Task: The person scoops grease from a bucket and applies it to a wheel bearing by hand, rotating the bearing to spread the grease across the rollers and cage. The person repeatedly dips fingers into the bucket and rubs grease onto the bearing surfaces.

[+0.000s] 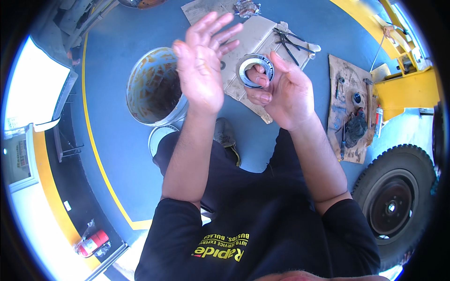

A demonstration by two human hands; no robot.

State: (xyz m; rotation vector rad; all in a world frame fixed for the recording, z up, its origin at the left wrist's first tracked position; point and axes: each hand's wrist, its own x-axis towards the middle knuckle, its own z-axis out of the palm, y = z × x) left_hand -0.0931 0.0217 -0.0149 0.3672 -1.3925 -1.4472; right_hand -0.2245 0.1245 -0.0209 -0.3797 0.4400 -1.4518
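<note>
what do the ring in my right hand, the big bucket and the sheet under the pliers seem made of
The ring: probably steel; its bright, reflective silvery face suggests smooth metal. The bucket: plastic or painted metal, I can't tell; pale, smeared with brown inside. The sheet: likely cardboard; matte, tan, creased and stained.

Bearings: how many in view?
1: the bearing in the right hand. A dark round bit on the cardboard, partly behind the left hand, is too unclear to tell; others may be hidden.
</note>
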